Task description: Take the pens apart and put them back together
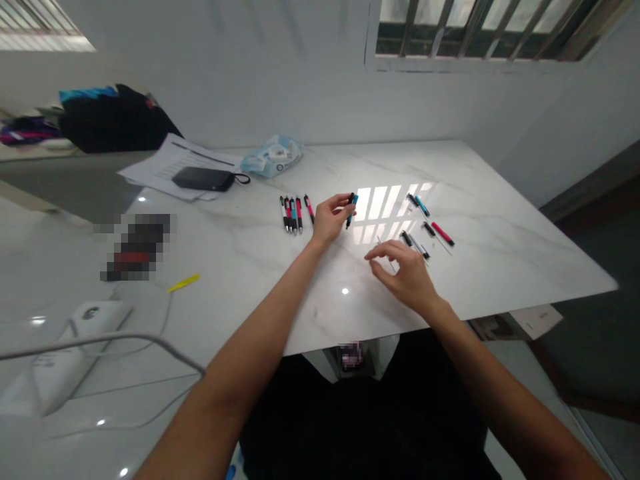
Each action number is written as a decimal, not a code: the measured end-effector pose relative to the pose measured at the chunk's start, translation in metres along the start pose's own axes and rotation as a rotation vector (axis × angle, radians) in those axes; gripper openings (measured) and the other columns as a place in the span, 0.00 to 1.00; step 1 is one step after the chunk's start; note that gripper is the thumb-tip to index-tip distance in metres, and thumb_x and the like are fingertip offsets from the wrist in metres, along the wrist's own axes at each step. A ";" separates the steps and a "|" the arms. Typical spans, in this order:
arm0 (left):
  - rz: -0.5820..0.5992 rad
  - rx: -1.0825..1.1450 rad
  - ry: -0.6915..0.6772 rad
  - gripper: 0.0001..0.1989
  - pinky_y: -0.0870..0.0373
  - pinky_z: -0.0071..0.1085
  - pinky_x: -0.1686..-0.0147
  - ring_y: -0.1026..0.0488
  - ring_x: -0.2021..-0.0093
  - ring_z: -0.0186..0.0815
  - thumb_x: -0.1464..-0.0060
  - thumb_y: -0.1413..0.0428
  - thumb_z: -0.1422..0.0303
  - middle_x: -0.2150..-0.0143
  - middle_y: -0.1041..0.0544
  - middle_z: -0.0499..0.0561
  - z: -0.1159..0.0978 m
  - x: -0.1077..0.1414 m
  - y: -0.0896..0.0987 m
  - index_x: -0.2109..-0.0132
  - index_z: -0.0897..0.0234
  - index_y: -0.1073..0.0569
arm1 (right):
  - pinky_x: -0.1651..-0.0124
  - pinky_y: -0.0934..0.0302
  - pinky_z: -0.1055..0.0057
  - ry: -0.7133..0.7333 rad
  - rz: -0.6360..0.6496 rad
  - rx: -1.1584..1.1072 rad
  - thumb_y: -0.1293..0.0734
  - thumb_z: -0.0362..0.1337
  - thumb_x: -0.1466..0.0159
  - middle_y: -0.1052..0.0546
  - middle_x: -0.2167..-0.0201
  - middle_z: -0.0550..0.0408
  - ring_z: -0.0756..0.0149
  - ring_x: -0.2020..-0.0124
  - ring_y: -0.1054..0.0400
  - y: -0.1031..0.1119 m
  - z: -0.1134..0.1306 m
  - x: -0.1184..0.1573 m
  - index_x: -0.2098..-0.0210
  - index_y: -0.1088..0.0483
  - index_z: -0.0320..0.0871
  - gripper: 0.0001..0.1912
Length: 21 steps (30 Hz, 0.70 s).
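Observation:
My left hand (331, 219) is closed on a blue and black pen (355, 199), held nearly upright above the table. To its left, several assembled pens (293, 215) in red, blue, white and black lie side by side; one red pen (309, 207) sits slightly apart, by my wrist. My right hand (403, 270) hovers lower right, thumb and index fingertips pinched together; anything between them is too small to make out. Beyond it lie pen parts: a blue barrel (422, 205), a red barrel (443, 233), a white barrel (419, 245), black pieces (429, 229) and thin refills (444, 245).
At the back left are papers (173, 163), a black pouch (203, 178) with a strap and a blue-white plastic packet (273, 157). A yellow tool (184, 283) lies left, near a white power strip (80, 350) with cables. The white table's (345, 320) front edge is close to my lap.

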<state>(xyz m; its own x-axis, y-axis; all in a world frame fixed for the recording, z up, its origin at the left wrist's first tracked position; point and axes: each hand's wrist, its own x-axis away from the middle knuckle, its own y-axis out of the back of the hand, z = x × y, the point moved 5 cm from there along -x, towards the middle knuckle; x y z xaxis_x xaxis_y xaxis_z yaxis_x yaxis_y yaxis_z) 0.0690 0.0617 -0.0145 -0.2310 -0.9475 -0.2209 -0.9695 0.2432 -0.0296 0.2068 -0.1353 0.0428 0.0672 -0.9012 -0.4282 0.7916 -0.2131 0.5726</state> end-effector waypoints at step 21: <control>-0.036 0.006 0.002 0.11 0.18 0.36 0.51 0.17 0.60 0.34 0.39 0.34 0.72 0.53 0.14 0.53 -0.003 -0.003 0.009 0.49 0.62 0.17 | 0.47 0.23 0.61 0.025 0.314 -0.038 0.30 0.33 0.24 0.16 0.57 0.52 0.60 0.56 0.20 -0.096 0.028 0.050 0.57 0.16 0.48 0.09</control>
<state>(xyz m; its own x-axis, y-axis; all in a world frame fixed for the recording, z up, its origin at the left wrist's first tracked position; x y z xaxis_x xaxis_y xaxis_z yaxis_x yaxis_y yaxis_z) 0.0606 0.0664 -0.0110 -0.1963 -0.9561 -0.2174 -0.9767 0.2103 -0.0431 0.1170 -0.1702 -0.0144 0.3269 -0.9109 -0.2518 0.7518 0.0892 0.6533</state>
